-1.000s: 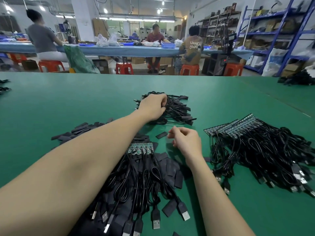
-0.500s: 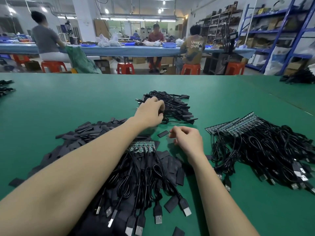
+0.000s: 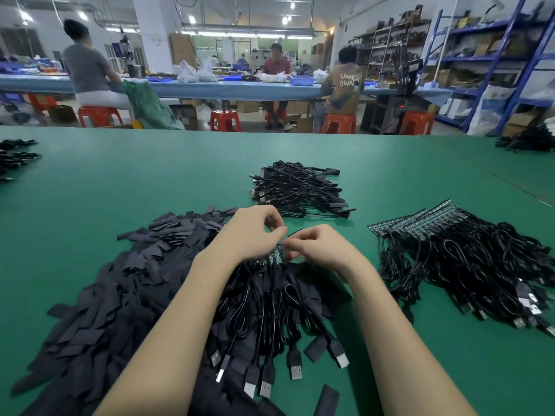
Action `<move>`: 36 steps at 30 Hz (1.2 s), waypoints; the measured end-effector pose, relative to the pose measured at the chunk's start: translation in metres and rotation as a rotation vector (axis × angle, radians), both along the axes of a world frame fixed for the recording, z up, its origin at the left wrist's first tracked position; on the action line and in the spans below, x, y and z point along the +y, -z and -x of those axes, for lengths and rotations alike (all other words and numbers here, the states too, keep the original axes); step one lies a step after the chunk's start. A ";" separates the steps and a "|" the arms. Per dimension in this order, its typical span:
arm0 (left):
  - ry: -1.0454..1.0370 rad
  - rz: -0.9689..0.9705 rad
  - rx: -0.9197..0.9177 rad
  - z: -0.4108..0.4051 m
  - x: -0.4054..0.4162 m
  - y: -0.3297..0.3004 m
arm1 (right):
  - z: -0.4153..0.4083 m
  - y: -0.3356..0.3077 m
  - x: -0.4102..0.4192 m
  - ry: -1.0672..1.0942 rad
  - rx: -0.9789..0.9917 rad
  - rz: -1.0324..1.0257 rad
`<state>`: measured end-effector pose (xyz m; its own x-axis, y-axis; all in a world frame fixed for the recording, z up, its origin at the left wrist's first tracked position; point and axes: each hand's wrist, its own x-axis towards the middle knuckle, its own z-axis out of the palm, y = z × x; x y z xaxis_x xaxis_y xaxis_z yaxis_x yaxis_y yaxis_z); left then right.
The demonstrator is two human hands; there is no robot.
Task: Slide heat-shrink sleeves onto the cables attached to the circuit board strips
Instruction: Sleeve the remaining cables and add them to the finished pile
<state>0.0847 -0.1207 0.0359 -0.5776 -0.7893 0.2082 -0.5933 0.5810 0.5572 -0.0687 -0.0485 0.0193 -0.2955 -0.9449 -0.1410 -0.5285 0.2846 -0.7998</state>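
The left hand and the right hand meet at the middle of the green table, both with fingers curled tight over the far end of a circuit board strip; the right hand pinches a flat black sleeve, whose tip pokes out toward 12 o'clock, while what the left fingertips pinch is hidden, though they close narrowly at the same spot.

The strip's cables trail toward 6 o'clock and end in USB plugs; loose sleeves lie heaped from 9 to 7 o'clock; a finished-looking bundle sits at 12 o'clock; more strips with cables wait at 3 o'clock.

The sleeves look feather-light, thin and pressed flat, so each probably needs a squeeze on its edges to open its mouth; likely slippery enough to slide off again; best held near the open end. The cables seem limp and springy, easiest fed by gripping close to the free end; the strip is stiff but thin, likely snappable, so hold it by its edges.

The only legible writing is "UNKN OWN" on the back of a seated worker's shirt at 1 o'clock.
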 end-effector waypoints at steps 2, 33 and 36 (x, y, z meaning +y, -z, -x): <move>-0.006 0.002 -0.018 -0.003 -0.002 -0.001 | -0.003 0.000 0.001 -0.014 -0.041 -0.012; 0.312 -0.479 0.248 -0.029 -0.013 -0.013 | 0.009 -0.002 0.012 -0.156 -0.896 0.143; 0.321 -0.492 0.257 -0.029 -0.012 -0.013 | 0.010 0.000 0.012 -0.152 -0.927 0.127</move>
